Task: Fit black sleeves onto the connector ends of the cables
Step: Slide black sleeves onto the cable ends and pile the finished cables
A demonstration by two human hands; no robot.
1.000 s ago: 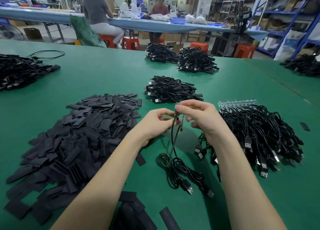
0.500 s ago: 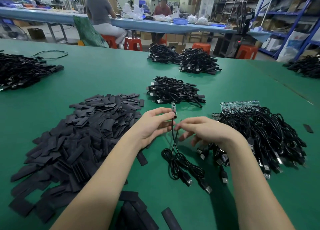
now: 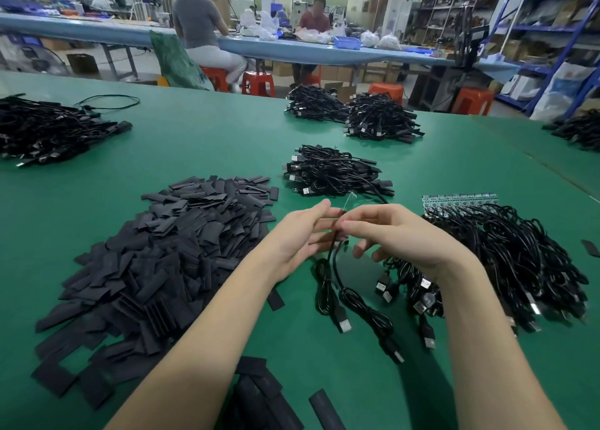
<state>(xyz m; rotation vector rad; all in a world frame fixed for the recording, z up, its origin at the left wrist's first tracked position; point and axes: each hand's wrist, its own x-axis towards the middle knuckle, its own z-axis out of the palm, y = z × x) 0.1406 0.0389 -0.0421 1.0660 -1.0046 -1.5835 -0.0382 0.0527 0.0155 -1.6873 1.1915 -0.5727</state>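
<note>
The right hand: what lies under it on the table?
Under the right hand lie black cables with USB plugs on the green table. The wrist covers part of that pile.

Cable tip (image 3: 350, 199) blurred; fingers' (image 3: 349, 224) grip w/ it unclear.

At the centre of the green table (image 3: 201, 144), the left hand (image 3: 300, 235) and right hand (image 3: 394, 231) meet on the upper end of 1 black cable (image 3: 331, 267). Sleeves (image 3: 156, 261) are heaped at 9 o'clock, cables (image 3: 519, 261) at 3, another bundle (image 3: 334, 171) at 12.
</note>
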